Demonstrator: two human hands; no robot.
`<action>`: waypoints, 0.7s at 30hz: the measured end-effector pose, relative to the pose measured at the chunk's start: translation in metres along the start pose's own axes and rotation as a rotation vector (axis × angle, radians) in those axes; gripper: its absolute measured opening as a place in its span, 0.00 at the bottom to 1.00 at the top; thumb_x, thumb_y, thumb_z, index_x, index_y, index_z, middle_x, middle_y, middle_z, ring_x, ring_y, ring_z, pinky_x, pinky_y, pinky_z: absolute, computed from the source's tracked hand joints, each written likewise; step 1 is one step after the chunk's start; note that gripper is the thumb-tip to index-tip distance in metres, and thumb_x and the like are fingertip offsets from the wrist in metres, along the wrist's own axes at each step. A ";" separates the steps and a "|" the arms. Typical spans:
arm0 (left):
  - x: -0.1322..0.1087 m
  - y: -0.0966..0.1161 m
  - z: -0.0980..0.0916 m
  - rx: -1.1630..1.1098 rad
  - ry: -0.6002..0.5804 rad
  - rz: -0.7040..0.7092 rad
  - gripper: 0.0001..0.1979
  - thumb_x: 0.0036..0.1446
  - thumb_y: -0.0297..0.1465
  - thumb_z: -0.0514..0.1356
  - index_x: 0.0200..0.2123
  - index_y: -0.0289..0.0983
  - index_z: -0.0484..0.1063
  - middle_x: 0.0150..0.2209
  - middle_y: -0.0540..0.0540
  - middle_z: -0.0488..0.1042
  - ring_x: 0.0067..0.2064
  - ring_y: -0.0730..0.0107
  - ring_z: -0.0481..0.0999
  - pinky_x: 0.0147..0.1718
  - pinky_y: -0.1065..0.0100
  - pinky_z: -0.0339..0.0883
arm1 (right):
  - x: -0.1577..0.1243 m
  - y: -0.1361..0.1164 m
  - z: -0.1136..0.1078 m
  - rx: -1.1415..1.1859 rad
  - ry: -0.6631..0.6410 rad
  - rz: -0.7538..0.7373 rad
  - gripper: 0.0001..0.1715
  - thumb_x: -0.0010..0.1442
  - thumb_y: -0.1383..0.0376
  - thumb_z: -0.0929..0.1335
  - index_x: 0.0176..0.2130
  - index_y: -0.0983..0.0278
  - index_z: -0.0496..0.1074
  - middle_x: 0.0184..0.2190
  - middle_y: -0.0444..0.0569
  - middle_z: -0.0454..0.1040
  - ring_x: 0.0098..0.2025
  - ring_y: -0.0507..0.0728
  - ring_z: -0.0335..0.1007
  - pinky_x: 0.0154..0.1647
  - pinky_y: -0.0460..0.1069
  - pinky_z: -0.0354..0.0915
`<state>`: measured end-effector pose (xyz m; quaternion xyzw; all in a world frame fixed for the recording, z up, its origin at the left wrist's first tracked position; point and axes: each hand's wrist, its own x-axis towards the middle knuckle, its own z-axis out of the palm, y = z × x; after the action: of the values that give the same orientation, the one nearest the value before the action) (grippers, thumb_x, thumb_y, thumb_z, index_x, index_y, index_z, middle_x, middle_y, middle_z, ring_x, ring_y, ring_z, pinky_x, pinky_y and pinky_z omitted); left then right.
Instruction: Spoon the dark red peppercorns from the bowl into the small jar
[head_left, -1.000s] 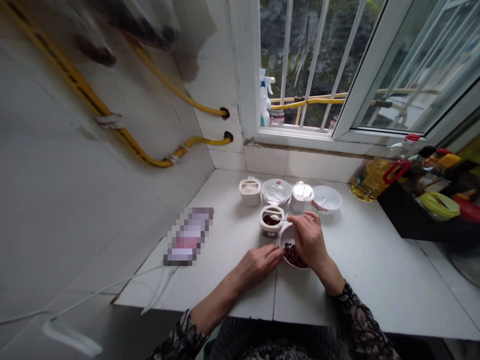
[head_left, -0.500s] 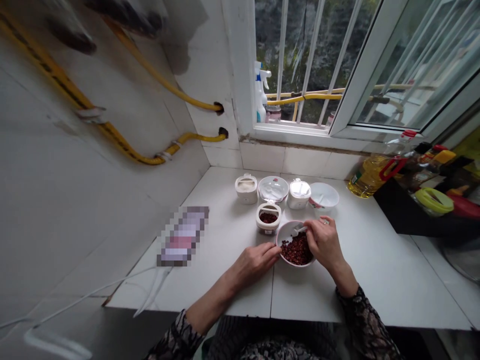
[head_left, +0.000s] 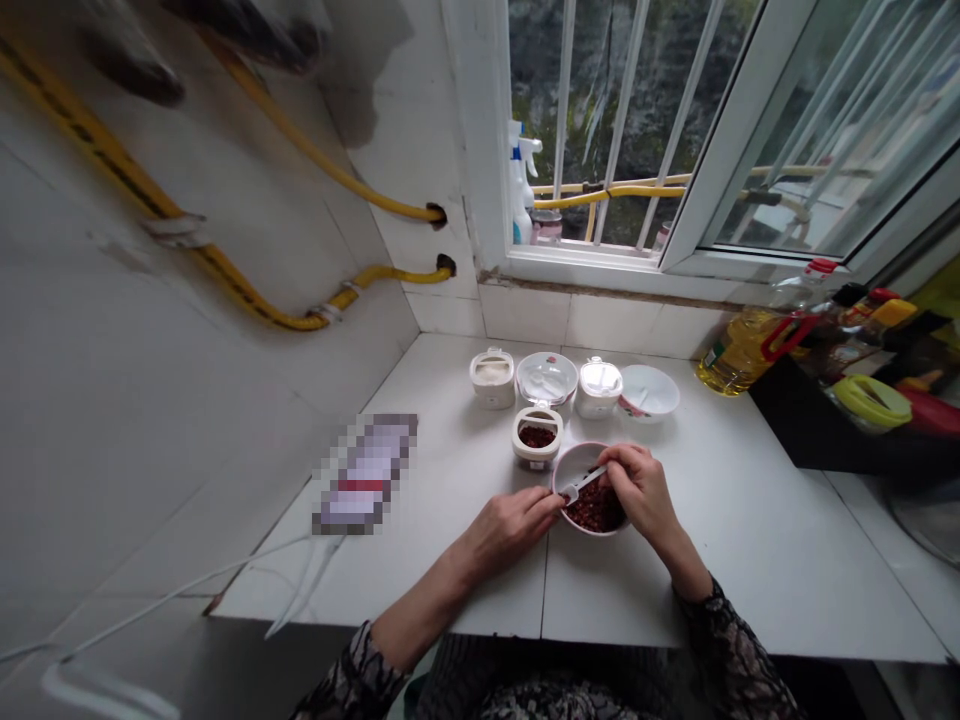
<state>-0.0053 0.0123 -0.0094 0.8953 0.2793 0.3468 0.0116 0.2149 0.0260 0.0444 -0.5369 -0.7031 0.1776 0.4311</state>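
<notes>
A white bowl [head_left: 576,460] with a pinkish rim stands near the counter's front, partly filled with small dark red dried pieces [head_left: 600,508]. My left hand [head_left: 514,522] grips its left edge with the fingers together. Pinched in my right hand [head_left: 637,490] is the handle of a small white spoon [head_left: 586,484], tilted over the bowl with its scoop close to my left fingertips. Just behind the bowl sits a seasoning jar [head_left: 537,437] with similar dark red pieces inside. My right hand covers part of the bowl's right side.
Behind are a jar of pale contents [head_left: 493,379], a bowl [head_left: 547,378], another lidded jar [head_left: 599,388] and a white bowl [head_left: 649,392]. An oil bottle [head_left: 739,350] and a black rack [head_left: 795,425] of condiments stand right. A blurred-out device [head_left: 367,475] with a cable lies left.
My right hand has brought the spoon out of the dark red pieces, and its scoop now points left near the bowl's left rim. My left hand stays on the bowl.
</notes>
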 end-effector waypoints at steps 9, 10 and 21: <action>0.001 0.001 -0.001 -0.003 0.030 0.015 0.08 0.69 0.28 0.49 0.47 0.35 0.66 0.36 0.45 0.76 0.33 0.72 0.78 0.28 0.74 0.73 | 0.002 -0.004 -0.006 0.200 0.031 0.245 0.10 0.53 0.63 0.63 0.25 0.61 0.72 0.16 0.42 0.71 0.22 0.55 0.67 0.29 0.49 0.63; 0.001 0.000 0.000 -0.002 0.031 0.014 0.08 0.69 0.28 0.49 0.47 0.35 0.66 0.36 0.45 0.76 0.33 0.72 0.78 0.28 0.75 0.73 | 0.002 -0.005 -0.005 0.215 0.031 0.262 0.10 0.52 0.62 0.63 0.25 0.62 0.71 0.16 0.42 0.71 0.22 0.54 0.66 0.28 0.48 0.62; -0.002 -0.002 0.003 0.006 0.023 0.013 0.07 0.68 0.27 0.50 0.46 0.35 0.66 0.36 0.44 0.76 0.34 0.71 0.78 0.27 0.74 0.73 | 0.010 -0.009 -0.005 0.380 0.128 0.331 0.11 0.54 0.59 0.66 0.31 0.63 0.73 0.19 0.44 0.74 0.23 0.55 0.71 0.27 0.48 0.66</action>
<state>-0.0051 0.0135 -0.0132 0.8932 0.2744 0.3563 0.0034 0.2128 0.0312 0.0573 -0.5642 -0.5311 0.3403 0.5328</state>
